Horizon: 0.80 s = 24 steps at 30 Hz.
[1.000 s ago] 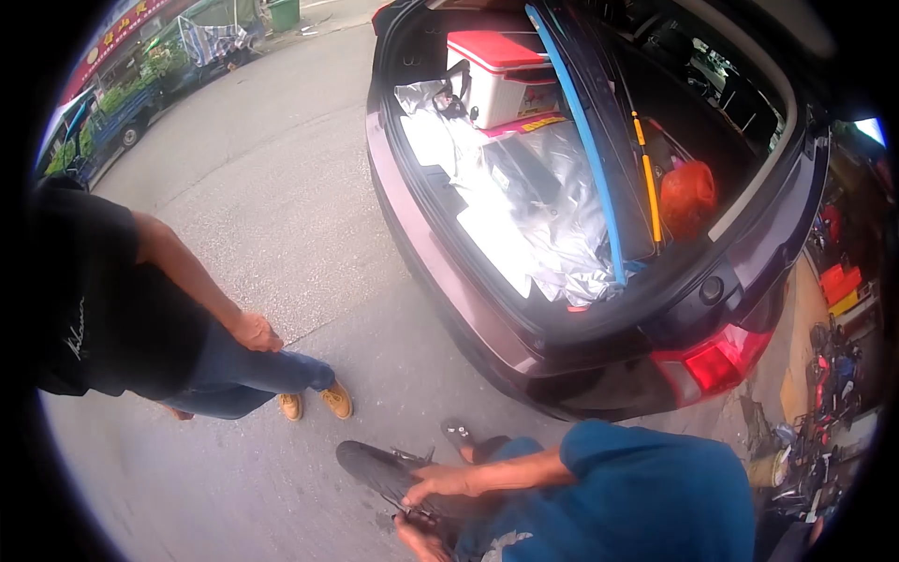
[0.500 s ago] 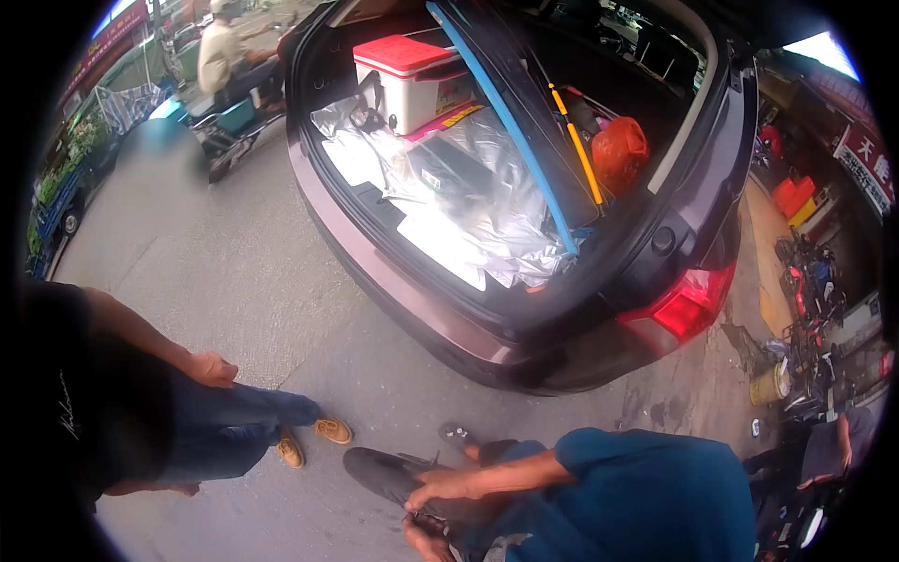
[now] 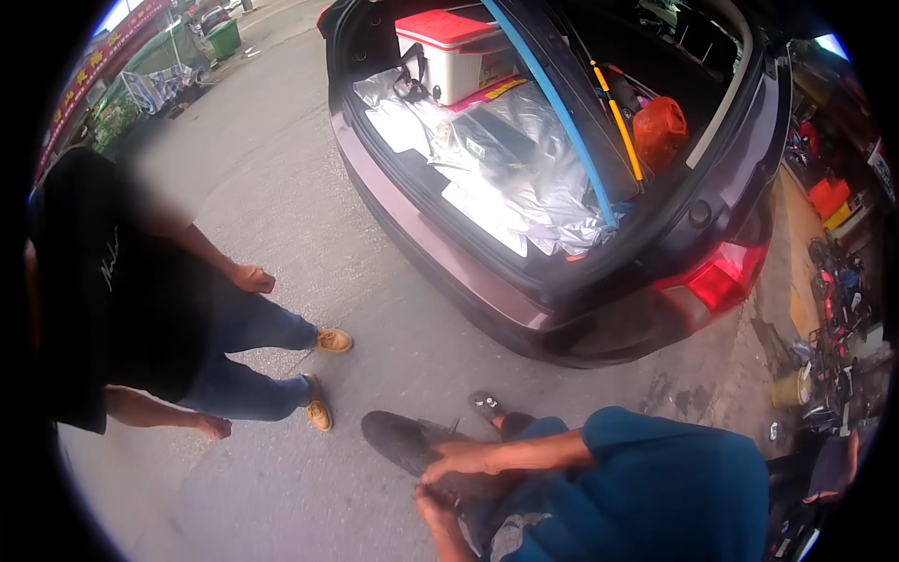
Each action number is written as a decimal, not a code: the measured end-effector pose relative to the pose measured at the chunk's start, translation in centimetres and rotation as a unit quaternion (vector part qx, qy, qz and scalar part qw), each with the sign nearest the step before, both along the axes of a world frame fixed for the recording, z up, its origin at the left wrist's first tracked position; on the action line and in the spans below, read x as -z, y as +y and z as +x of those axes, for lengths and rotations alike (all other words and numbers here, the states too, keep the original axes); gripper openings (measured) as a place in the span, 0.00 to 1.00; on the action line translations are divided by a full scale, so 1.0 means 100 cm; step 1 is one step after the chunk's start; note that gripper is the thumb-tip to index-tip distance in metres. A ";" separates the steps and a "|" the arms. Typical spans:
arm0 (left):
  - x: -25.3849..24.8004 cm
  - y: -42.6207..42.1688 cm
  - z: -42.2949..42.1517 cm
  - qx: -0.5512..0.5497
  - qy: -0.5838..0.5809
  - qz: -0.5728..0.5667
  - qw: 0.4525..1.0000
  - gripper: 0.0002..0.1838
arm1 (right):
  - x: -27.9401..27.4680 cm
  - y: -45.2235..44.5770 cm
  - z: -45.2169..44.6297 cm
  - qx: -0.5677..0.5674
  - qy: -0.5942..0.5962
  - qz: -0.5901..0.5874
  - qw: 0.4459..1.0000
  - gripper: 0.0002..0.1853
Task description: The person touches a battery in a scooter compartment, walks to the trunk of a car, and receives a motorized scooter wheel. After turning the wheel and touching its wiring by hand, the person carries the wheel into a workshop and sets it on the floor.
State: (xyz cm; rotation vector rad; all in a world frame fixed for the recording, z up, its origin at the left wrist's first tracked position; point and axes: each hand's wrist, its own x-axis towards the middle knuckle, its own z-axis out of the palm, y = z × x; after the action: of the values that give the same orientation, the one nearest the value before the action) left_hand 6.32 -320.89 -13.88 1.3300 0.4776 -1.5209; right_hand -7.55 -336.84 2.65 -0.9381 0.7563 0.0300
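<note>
In the head view, my right hand [image 3: 459,460] reaches down from a teal sleeve [image 3: 604,436], its fingers curled in by the rear of a long, dark, rounded object [image 3: 397,443]. My left hand [image 3: 438,510] is just below, fingers bent up toward the right fingertips. Both are closed around something small and dark that I cannot make out. The dark object's rounded end points to the upper left. A black shoe [image 3: 486,406] rests on the pavement above the hands.
A person in a black shirt [image 3: 140,281] and jeans stands at the left. The open car trunk [image 3: 449,304] holds a red-and-white cooler [image 3: 456,58], silver sheeting [image 3: 552,178], a blue pole [image 3: 562,117] and an orange bag [image 3: 659,134]. Motorbikes [image 3: 838,300] line the right side.
The view has swung about. The person at the left has their feet wider apart. A motorbike rider seen half a second ago is gone. My hands stay close together at the dark object.
</note>
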 end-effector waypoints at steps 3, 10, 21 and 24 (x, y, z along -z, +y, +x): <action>-0.011 0.001 -0.008 -0.011 -0.013 0.020 1.000 0.17 | 0.007 0.010 0.000 0.022 0.015 -0.015 1.000 0.36; -0.012 -0.002 -0.018 -0.092 -0.047 0.010 0.995 0.14 | 0.014 0.007 -0.004 0.027 0.013 0.046 0.998 0.28; 0.000 -0.001 -0.023 -0.137 0.007 0.006 0.991 0.14 | -0.001 0.001 -0.001 0.030 -0.004 0.108 0.994 0.22; -0.010 -0.004 -0.025 -0.137 0.001 0.008 0.991 0.14 | -0.003 0.001 0.002 0.047 0.005 0.065 0.997 0.21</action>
State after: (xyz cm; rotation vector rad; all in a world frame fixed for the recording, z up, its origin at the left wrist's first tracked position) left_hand 3.84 -321.29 -12.93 1.2188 0.6467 -1.2946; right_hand -7.37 -336.71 2.98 -0.7779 0.7967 0.0016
